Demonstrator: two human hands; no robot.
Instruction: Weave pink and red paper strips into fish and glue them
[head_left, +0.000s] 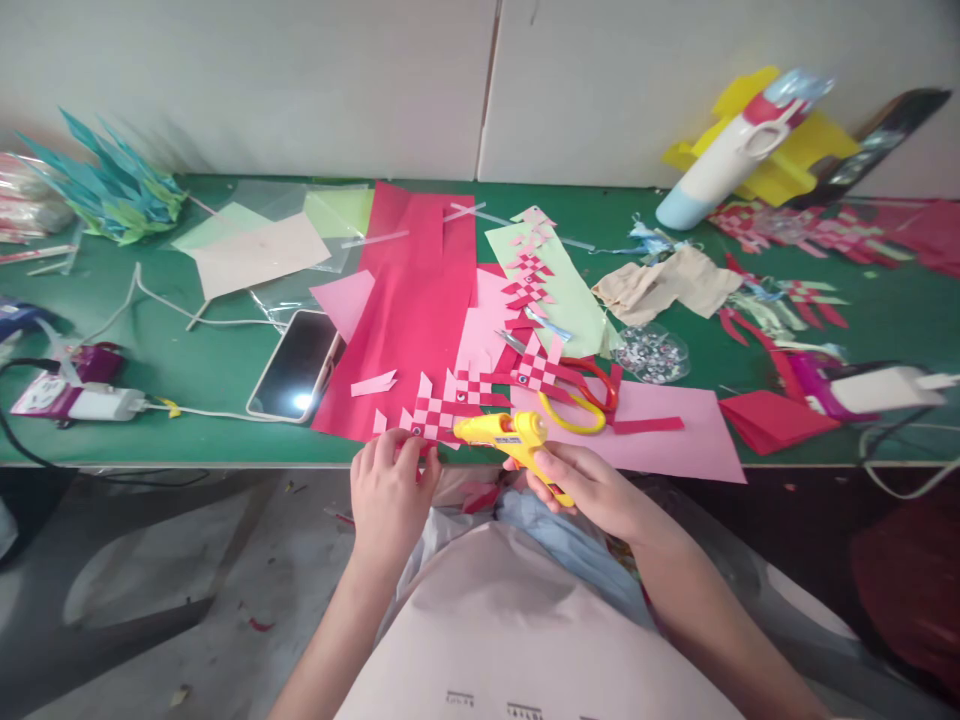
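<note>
My right hand [581, 480] is wrapped round the grip of a yellow hot glue gun [501, 429], whose nozzle points left. At the front edge of the table, the fingers of my left hand [391, 490] are closed on a red and pink woven paper fish [433, 408] with a googly eye. The nozzle tip is close to this fish; whether they touch I cannot tell. Just behind lie two more woven fish, one [472, 388] against the held one and another [534, 370] beside scissors [574, 405] with yellow and red handles.
Large red paper [420, 270] lies under the fish, with pink paper [660, 430] to the right. A phone [295, 365] lies left, near a power strip [56, 395] and white cable. Several small fish rest on pale green paper [577, 310]. Googly eyes fill a clear dish [651, 354].
</note>
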